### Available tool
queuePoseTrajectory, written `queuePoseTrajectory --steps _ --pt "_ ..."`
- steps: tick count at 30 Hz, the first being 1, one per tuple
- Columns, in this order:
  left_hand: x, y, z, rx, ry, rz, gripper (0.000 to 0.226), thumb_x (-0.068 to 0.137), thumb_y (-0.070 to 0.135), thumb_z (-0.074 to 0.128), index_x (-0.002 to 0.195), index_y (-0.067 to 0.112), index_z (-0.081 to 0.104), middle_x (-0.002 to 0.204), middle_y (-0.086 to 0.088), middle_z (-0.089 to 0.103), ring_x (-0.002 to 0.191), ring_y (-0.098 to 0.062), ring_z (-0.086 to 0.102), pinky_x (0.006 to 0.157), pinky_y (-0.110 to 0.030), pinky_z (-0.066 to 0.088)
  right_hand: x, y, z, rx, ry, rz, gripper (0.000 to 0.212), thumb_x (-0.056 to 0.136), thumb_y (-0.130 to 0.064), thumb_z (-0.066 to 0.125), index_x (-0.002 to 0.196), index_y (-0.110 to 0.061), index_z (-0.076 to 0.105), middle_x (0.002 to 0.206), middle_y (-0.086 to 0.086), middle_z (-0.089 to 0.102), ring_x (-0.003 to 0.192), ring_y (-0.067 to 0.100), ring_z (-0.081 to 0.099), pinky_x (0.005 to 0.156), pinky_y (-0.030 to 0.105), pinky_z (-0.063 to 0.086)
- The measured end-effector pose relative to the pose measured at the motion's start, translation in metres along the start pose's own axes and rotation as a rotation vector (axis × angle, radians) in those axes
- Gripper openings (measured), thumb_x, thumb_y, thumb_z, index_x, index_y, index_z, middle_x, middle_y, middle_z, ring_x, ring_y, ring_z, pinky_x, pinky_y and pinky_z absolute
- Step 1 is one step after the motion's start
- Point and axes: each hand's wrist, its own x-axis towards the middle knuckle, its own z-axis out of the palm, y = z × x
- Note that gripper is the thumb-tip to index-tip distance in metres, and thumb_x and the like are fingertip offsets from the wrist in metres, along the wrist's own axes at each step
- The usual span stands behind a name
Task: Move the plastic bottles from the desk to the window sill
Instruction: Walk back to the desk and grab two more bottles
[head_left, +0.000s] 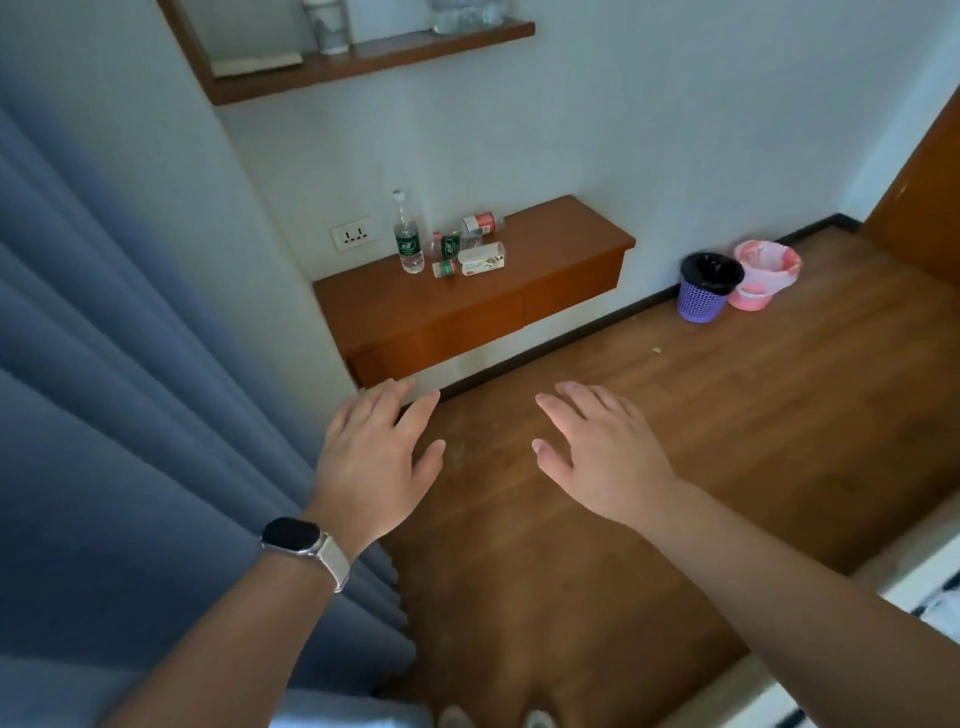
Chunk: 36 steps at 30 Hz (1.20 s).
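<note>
Both hands are empty: my left hand and right hand hover palm-down over the floor, fingers spread, holding nothing. I judge no carry has begun. The bottles sit well ahead of the hands on the bench, near the wall. A tall bottle stands upright, while the others lie tipped beside a small box. The curtain hangs just left of my left hand. The window sill probably lies behind it, but I cannot see it.
</note>
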Motion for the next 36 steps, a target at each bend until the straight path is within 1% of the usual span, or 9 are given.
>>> queuePoseTrajectory --steps 5,8,11,14,18,22,28,31,36 --pt "0.041 -0.009 0.017 0.015 -0.028 0.050 0.054 0.091 0.048 0.064 0.137 0.020 0.060 0.139 -0.011 0.061 0.131 -0.033 0.054 0.107 -0.054 0.040 0.029 0.008 0.005 0.031 -0.042 0.059 0.061 0.097 -0.062 0.031 0.152 -0.035 0.029 0.159 -0.005 0.031 0.147 0.019 0.028 0.118 0.040 0.021" --pt "0.063 -0.024 0.033 0.005 -0.016 0.071 0.054 0.090 0.048 0.065 0.136 0.019 0.061 0.137 -0.012 0.062 0.129 -0.034 0.055 0.105 -0.055 0.042 0.053 0.004 0.007 0.060 -0.041 0.057 0.061 0.097 -0.063 0.030 0.152 -0.036 0.027 0.160 -0.007 0.029 0.148 0.017 0.024 0.119 0.041 0.017" --pt "0.093 -0.047 0.050 -0.018 -0.010 0.085 0.053 0.088 0.048 0.068 0.132 0.019 0.063 0.134 -0.013 0.064 0.126 -0.035 0.058 0.101 -0.055 0.044 0.086 0.003 0.002 0.064 -0.042 0.049 0.059 0.099 -0.060 0.034 0.152 -0.036 0.027 0.161 -0.006 0.027 0.149 0.018 0.021 0.118 0.038 0.011" --pt "0.125 -0.076 0.062 -0.045 -0.033 0.081 0.054 0.093 0.053 0.057 0.137 0.022 0.059 0.140 -0.010 0.060 0.132 -0.032 0.054 0.105 -0.053 0.042 0.126 -0.003 -0.009 0.050 -0.054 0.039 0.060 0.099 -0.058 0.036 0.153 -0.034 0.027 0.161 -0.005 0.026 0.150 0.019 0.020 0.121 0.041 0.013" --pt "0.164 -0.119 0.076 -0.083 -0.002 0.060 0.052 0.095 0.051 0.055 0.138 0.023 0.058 0.142 -0.008 0.058 0.134 -0.030 0.051 0.109 -0.052 0.037 0.194 -0.020 -0.011 0.036 -0.065 0.037 0.060 0.098 -0.061 0.035 0.152 -0.036 0.027 0.161 -0.008 0.027 0.149 0.017 0.022 0.120 0.041 0.017" --pt "0.203 -0.156 0.090 -0.108 0.007 0.038 0.051 0.098 0.049 0.050 0.141 0.023 0.054 0.145 -0.007 0.054 0.138 -0.028 0.046 0.113 -0.051 0.032 0.253 -0.038 -0.009 0.004 -0.031 0.027 0.060 0.099 -0.060 0.036 0.152 -0.034 0.028 0.160 -0.006 0.029 0.148 0.018 0.023 0.120 0.040 0.017" --pt "0.245 -0.191 0.103 -0.115 0.002 0.049 0.049 0.097 0.046 0.055 0.139 0.020 0.056 0.142 -0.009 0.057 0.135 -0.031 0.049 0.111 -0.053 0.035 0.304 -0.038 0.001 -0.051 -0.016 0.036 0.059 0.099 -0.059 0.036 0.151 -0.031 0.032 0.158 -0.002 0.034 0.146 0.021 0.028 0.118 0.040 0.022" --pt "0.264 -0.199 0.108 -0.110 0.027 0.059 0.049 0.096 0.045 0.057 0.137 0.020 0.058 0.139 -0.010 0.059 0.133 -0.031 0.052 0.108 -0.053 0.038 0.321 -0.032 0.002 -0.046 -0.018 0.049 0.060 0.099 -0.059 0.036 0.152 -0.032 0.032 0.159 -0.004 0.033 0.147 0.021 0.027 0.119 0.040 0.020" --pt "0.300 -0.200 0.121 -0.107 -0.006 0.054 0.055 0.094 0.049 0.040 0.136 0.019 0.059 0.137 -0.011 0.060 0.130 -0.032 0.053 0.106 -0.054 0.041 0.350 -0.007 0.008 -0.057 -0.019 0.062 0.061 0.099 -0.060 0.034 0.152 -0.031 0.031 0.158 -0.003 0.034 0.146 0.021 0.028 0.119 0.040 0.021"
